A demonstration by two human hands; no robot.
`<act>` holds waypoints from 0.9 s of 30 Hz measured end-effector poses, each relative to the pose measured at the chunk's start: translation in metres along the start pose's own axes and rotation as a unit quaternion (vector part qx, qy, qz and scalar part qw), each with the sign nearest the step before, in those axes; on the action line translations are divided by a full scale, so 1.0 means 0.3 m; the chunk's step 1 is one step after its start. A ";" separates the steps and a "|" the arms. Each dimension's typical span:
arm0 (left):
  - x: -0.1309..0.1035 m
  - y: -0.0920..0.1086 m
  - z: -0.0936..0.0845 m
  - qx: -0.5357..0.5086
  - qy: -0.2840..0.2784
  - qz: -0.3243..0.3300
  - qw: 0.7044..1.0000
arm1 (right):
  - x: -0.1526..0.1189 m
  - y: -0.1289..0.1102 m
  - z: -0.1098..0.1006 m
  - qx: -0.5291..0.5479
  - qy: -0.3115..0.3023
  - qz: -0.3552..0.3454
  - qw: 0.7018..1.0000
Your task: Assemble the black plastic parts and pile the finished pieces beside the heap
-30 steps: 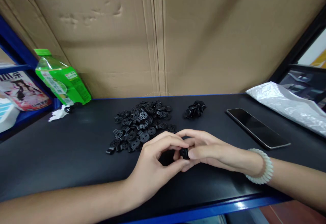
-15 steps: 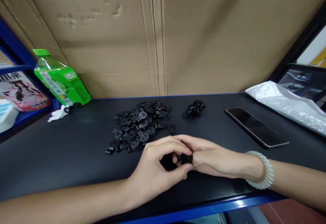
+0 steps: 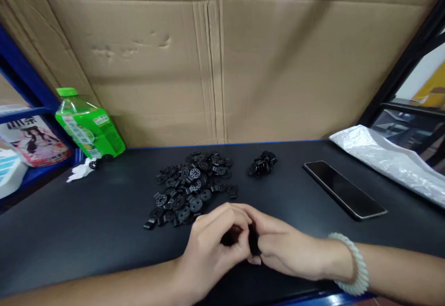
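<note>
Close to the table's front edge, my left hand [image 3: 219, 243] and my right hand [image 3: 285, 241] meet with fingers curled together. Between them is a small black plastic part [image 3: 254, 240], mostly hidden by the fingers; it resembles the loose round clips nearby. Both hands are closed on it. Just beyond my left hand lies a heap of black round clips [image 3: 187, 188], discs with holes and short tabs. A smaller cluster of black clips [image 3: 263, 163] sits behind my right hand. A pale coiled band [image 3: 351, 263] circles my right wrist.
A phone [image 3: 344, 189] lies on the black table [image 3: 86, 232] at right, before a silvery plastic bag [image 3: 385, 157]. At left a green bottle [image 3: 92, 125] leans by a white crumpled tissue [image 3: 81, 170]. Cardboard [image 3: 156, 74] stands along the back.
The view has tilted up, so everything sits lower in the picture. My left fingers have drawn in tighter around the black part, which is now more hidden.
</note>
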State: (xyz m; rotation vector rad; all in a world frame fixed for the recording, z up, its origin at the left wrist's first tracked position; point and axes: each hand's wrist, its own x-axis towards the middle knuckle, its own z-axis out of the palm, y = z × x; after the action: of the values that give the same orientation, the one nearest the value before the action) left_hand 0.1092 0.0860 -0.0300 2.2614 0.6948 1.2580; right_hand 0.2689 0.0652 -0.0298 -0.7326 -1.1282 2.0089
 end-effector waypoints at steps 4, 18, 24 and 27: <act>0.005 -0.021 -0.002 -0.063 0.011 -0.063 0.996 | 0.006 -0.009 -0.004 0.011 -0.006 -0.017 1.000; 0.030 -0.054 -0.020 0.000 0.023 -0.002 1.000 | 0.022 -0.032 -0.099 -0.120 0.002 -0.074 0.990; 0.015 -0.044 -0.040 0.061 0.029 0.016 0.998 | -0.003 -0.142 -0.130 -0.426 0.057 -0.167 0.887; 0.009 -0.045 -0.044 0.075 0.009 0.020 0.997 | -0.001 -0.226 -0.199 -0.552 0.136 -0.295 0.768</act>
State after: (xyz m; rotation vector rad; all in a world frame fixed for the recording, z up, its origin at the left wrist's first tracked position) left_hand 0.0963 0.0999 -0.0300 2.3972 0.7772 1.2863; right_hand 0.3342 0.1185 0.0024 -0.9843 -2.0179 0.5384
